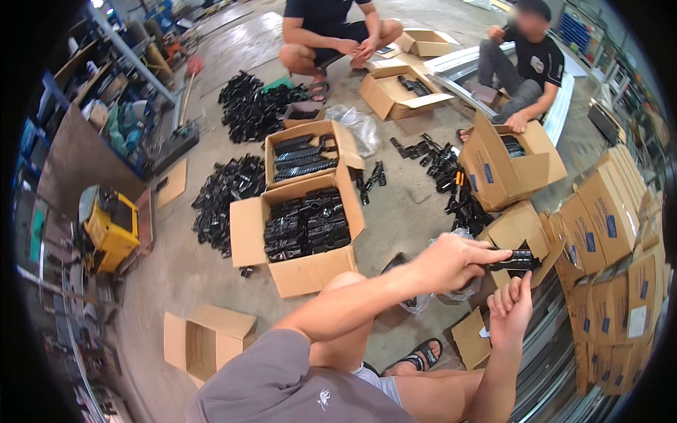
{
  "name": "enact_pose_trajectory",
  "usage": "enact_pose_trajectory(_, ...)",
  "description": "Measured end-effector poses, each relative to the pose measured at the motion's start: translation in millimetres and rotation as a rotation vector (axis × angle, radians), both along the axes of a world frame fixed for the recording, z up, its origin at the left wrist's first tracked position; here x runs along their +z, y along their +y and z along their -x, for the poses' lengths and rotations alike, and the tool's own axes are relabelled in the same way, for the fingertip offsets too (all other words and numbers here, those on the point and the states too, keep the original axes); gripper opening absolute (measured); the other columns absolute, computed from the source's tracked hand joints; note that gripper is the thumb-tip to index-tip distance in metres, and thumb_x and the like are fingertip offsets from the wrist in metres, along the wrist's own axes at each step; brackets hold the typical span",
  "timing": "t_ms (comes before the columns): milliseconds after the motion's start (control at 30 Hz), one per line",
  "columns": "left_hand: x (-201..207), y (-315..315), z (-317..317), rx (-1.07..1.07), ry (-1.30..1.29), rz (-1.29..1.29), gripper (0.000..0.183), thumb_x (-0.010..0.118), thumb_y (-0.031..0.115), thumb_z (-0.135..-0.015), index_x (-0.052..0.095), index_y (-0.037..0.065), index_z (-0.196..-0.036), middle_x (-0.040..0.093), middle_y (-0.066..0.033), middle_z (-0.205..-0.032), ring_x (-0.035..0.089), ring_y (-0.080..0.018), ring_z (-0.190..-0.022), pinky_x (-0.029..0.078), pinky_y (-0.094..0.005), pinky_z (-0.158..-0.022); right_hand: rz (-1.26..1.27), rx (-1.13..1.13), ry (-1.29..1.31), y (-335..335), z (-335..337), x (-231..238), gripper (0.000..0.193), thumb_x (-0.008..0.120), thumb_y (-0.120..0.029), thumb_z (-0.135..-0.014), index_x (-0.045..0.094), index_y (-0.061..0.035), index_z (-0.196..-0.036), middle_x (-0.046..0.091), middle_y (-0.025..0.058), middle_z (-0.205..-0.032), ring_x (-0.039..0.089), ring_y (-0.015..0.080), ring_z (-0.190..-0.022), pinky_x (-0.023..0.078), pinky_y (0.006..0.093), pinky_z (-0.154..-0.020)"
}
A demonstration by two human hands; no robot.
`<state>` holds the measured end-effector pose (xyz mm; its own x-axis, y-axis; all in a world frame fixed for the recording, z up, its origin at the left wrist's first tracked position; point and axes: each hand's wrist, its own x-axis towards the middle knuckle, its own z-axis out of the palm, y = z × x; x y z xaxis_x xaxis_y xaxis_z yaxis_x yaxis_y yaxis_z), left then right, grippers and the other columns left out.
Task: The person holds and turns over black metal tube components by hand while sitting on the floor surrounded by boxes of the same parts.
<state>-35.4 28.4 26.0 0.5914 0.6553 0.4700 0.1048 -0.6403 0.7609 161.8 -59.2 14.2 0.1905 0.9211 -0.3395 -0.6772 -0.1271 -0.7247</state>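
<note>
My left hand [455, 264] reaches far across to the right, its thumb and fingers pinching a small glossy black part [520, 260]. From below, my right hand [510, 304] touches the lower edge of the same part with a raised fingertip, its other fingers curled. Just behind the part stands an open cardboard box [518, 224], its inside mostly covered by the part. A clear plastic bag [462, 285] lies partly under my left hand. In front of me, an open box [303, 271] holds rows of similar black parts [307, 222].
Heaps of black parts [229, 190] lie left of the boxes, with another pile [444, 166] further right. Two people [331, 35] sit or squat across from me; one has a hand on a box [518, 169]. Flattened cartons [606, 218] and long metal profiles [539, 345] line the right.
</note>
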Motion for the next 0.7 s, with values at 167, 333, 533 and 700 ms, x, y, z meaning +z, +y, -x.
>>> enact_pose_trajectory(167,-1.2,34.4,110.2,0.214,0.409,-0.063,0.060,0.070,0.000,-0.073,0.066,0.021,-0.128,0.070,-0.0162,-0.107,0.067,-0.0371,-0.094,0.055,-0.0399,-0.079,-0.004,-0.002,-0.063,-7.6,-5.4,0.0,0.048,0.035,-0.042,-0.109,0.036,-0.0140,-0.069,0.026,-0.0046,-0.053,0.021,0.0076,-0.046,0.023,0.0255,-0.049)
enact_pose_trajectory(333,-81.5,60.6,259.8,0.620,0.830,0.110,0.055,0.071,0.003,-0.072,0.070,0.023,-0.123,0.071,-0.0177,-0.106,0.067,-0.0350,-0.099,0.052,-0.0437,-0.091,-0.058,0.005,-0.135,-7.9,-3.9,4.0,0.046,0.036,-0.039,-0.109,0.037,-0.0126,-0.071,0.028,-0.0037,-0.055,0.023,0.0076,-0.046,0.024,0.0261,-0.049)
enact_pose_trajectory(533,-198.0,82.6,334.5,0.857,1.152,0.400,0.058,0.064,-0.005,-0.071,0.074,0.031,-0.116,0.071,-0.0164,-0.109,0.068,-0.0323,-0.103,0.055,-0.0411,-0.093,-0.013,0.052,-0.215,-2.8,3.0,-8.3,0.044,0.041,-0.040,-0.108,0.040,-0.0128,-0.073,0.031,-0.0038,-0.057,0.027,0.0080,-0.049,0.027,0.0259,-0.049)
enact_pose_trajectory(700,-227.0,101.6,308.9,0.770,0.818,0.407,0.062,0.079,0.008,-0.070,0.067,0.028,-0.127,0.068,-0.0198,-0.115,0.066,-0.0355,-0.107,0.051,-0.0411,-0.099,-0.011,0.044,-0.234,-2.5,-3.7,-18.7,0.043,0.041,-0.039,-0.107,0.043,-0.0102,-0.076,0.035,-0.0021,-0.061,0.032,0.0078,-0.051,0.028,0.0256,-0.048)
